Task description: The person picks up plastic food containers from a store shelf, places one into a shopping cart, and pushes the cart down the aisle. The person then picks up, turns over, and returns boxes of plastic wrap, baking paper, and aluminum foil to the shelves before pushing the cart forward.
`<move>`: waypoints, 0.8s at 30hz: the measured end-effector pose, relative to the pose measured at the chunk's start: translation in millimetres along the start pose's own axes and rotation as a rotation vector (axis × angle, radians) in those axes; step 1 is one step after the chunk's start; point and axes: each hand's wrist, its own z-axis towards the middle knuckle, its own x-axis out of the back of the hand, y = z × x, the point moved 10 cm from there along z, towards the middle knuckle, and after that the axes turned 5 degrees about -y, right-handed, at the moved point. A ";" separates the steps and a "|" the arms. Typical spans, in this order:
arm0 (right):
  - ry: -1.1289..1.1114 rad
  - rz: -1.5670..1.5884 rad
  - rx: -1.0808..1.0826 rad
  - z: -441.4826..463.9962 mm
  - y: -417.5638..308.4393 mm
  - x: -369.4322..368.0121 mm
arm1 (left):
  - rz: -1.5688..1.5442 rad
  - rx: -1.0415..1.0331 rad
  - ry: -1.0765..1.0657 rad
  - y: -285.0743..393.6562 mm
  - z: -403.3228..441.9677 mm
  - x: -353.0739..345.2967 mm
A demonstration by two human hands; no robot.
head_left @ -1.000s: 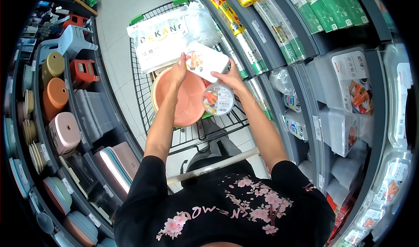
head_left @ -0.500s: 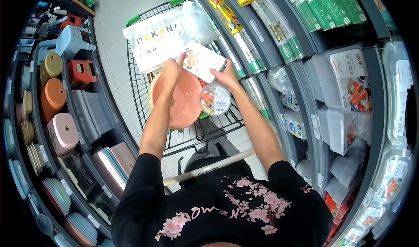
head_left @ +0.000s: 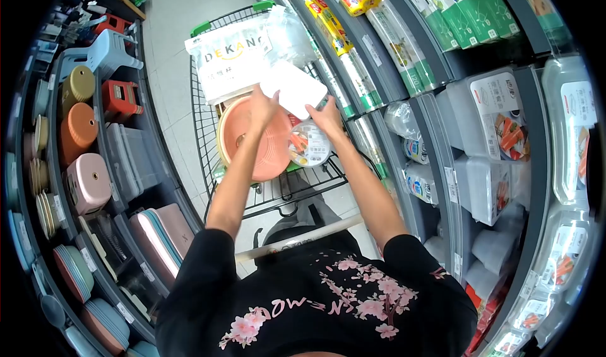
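Left of the cart (head_left: pixel 202 127) we spot three lidded bins (head_left: pixel 80 125) on the shelf: one yellowish, one orange, one pink. The cart's far rim has two green corner caps (head_left: pixel 200 28), and toward that end we've got one white pack (head_left: pixel 218 73). Nearer us in the cart sits one pinkish-orange tub (head_left: pixel 271 142). Our left hand (head_left: pixel 261 108) is over the cart, half curled, thumb up at the lower left edge of one white box (head_left: pixel 297 89); its fingers are mostly hidden, so honestly we can't tell if it's really gripping. The box sits askew above the cart's right half. One clear plastic bundle (head_left: pixel 290 38) fills the cart's far right corner, and one round clear container (head_left: pixel 309 144) shows at its right side. Our right hand (head_left: pixel 326 118) pinches the box's right end, thumb on the top face. Right of the cart: stacked clear boxes (head_left: pixel 499 120), too jumbled to count.
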 end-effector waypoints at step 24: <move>-0.312 -0.804 0.728 -322.7 27.5 -4.2 | 0.241 -0.233 -0.258 118.2 -388.4 84.7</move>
